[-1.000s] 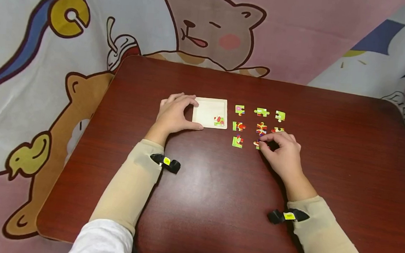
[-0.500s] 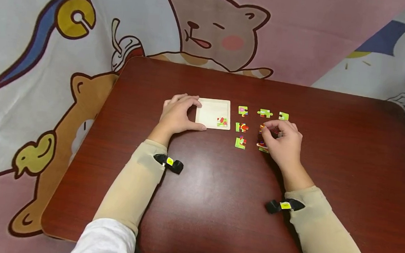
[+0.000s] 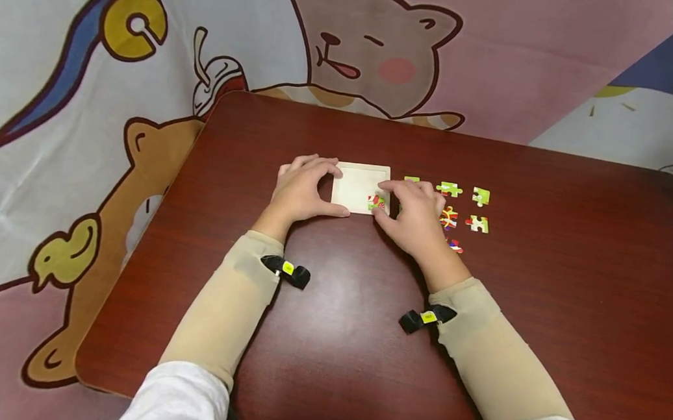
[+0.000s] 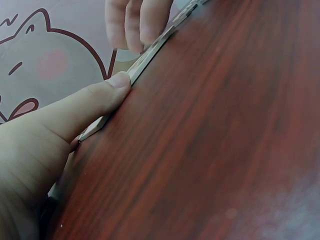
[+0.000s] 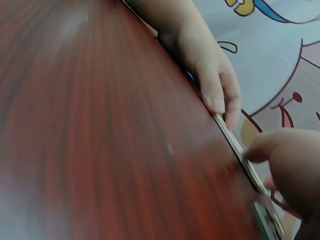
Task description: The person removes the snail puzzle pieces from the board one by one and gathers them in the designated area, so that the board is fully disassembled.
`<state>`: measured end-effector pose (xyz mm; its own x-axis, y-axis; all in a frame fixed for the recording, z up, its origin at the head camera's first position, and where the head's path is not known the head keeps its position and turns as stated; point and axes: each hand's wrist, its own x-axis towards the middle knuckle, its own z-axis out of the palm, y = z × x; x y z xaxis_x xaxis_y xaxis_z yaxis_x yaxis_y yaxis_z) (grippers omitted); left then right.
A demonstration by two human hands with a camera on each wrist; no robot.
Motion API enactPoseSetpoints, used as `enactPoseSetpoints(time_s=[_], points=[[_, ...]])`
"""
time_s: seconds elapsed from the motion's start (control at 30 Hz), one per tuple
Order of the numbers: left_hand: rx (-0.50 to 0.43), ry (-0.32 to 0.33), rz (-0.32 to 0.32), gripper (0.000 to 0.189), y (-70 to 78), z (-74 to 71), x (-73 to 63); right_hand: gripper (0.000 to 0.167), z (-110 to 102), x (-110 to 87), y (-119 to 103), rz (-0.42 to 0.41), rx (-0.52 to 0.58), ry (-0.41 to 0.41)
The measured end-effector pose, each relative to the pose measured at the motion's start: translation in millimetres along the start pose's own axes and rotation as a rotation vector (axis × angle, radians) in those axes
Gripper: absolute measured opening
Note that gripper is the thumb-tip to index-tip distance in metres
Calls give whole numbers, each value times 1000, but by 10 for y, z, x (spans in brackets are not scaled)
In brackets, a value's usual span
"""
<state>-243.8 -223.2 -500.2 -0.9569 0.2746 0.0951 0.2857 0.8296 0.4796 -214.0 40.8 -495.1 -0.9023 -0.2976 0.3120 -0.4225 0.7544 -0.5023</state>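
Note:
My left hand [image 3: 302,191] holds the left side of a shallow square wooden puzzle tray [image 3: 350,188], thumb at the near edge and index finger by the far corner. One printed puzzle piece [image 3: 375,201] lies in the tray's near right corner. Around the tray's right side is my right hand [image 3: 415,215], its thumb and index finger apart beside that piece, with nothing visible held between them. In the right wrist view, the right thumb [image 5: 257,150] is at the tray's edge. The left thumb [image 4: 112,90] lies along the edge in the left wrist view.
Several loose jigsaw pieces, such as a green one [image 3: 481,195], lie in rows right of the tray on the reddish-brown table [image 3: 328,326]. My right hand covers some of them. A cartoon-printed cloth [image 3: 499,59] hangs behind the table.
My right hand has moved left from the loose pieces to the tray's right side, and its thumb and index finger are wider apart. The left hand stays on the tray.

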Motion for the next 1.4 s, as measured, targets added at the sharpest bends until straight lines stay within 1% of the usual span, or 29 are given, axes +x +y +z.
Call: enactPoseSetpoints(time_s=[0.1,0.17,0.37,0.7,0.9,0.97,1.13,1.3,1.4], points=[[1,0,2,82,-3,4,1,38,38,30,-54,19,-65,-31],[-2,-2,5,83,-3,1,2,36,45,33,-75,23,-80,-32],[-7,1,7,82,-11,-1,-6,33,45,20,-85,3,-70,-30],[-3,-3,8,81,-29,7,-8,34,50,19,-110,-9,-44,-123],[-5,-3,6,81,-20,-7,-5,55,33,47,-131,71,1,-154],[-4,-5,5,81,-16,-8,-2,59,26,53,-139,85,10,-152],[-1,-8,6,81,-8,-5,5,59,9,51,-147,67,9,-119],[-6,-3,11,81,-1,-7,4,54,-2,30,-147,22,27,-84],[-6,-4,11,80,-4,-5,0,47,6,20,-140,-10,41,-58]])
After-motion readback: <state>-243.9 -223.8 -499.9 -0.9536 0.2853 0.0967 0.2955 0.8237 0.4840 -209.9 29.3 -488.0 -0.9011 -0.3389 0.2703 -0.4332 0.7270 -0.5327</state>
